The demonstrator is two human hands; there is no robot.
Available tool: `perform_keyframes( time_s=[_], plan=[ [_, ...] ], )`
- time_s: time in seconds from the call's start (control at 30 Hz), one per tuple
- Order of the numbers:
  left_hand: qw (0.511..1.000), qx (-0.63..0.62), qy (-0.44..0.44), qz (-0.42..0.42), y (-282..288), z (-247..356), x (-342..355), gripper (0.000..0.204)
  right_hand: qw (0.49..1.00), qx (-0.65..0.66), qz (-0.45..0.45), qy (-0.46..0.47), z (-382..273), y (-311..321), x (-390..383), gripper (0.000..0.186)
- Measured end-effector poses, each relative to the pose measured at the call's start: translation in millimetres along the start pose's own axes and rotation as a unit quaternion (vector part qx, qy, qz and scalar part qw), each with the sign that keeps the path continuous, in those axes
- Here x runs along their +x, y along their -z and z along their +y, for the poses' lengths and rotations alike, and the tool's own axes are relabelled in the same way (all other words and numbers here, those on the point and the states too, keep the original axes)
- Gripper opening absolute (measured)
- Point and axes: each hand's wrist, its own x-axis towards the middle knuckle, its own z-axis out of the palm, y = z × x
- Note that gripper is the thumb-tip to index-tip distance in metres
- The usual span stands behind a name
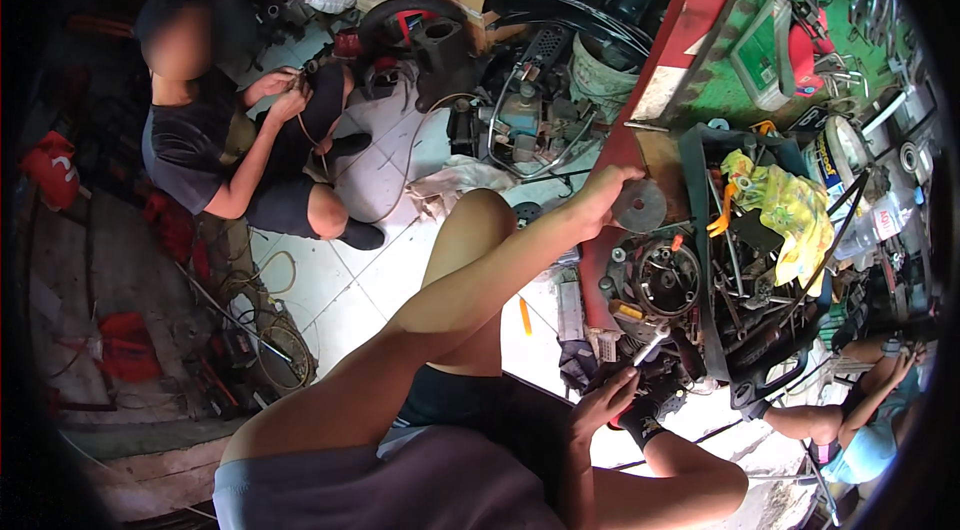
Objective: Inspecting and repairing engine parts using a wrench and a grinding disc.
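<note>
My left hand [600, 198] reaches out over the red workbench edge, its fingers gripping the rim of a flat grey disc [640, 214] with a small centre hole. Just below the disc is a round metal housing [668, 276], open on top with parts inside, and an orange-tipped piece stands at its rim. Nearer to me, my right hand [603, 404] is closed round a slim, pale stick-like tool [652, 342], which slants up toward the housing. Its exact kind is too small to tell.
Right of the housing stands a dark tray [716, 330] of tools with a yellow patterned cloth [785, 210]. Wrenches [876, 0] hang on the green wall. A person [215, 120] sits at the left, holding a small part. Another person [866, 425] is at the lower right.
</note>
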Motion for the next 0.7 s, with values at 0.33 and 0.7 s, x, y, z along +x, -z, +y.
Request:
perform_keyframes(
  time_s=[0.33,0.7],
  plan=[
    [1.000,-0.004,0.011,0.012,3,0,2,0.022,0.999,0.005,0.005,-0.047,-47,-21,10,0.036],
    [1.000,0.013,0.006,0.021,-1,3,-1,0.024,0.999,0.042,-0.005,-0.001,-28,-8,2,0.035]
  ],
)
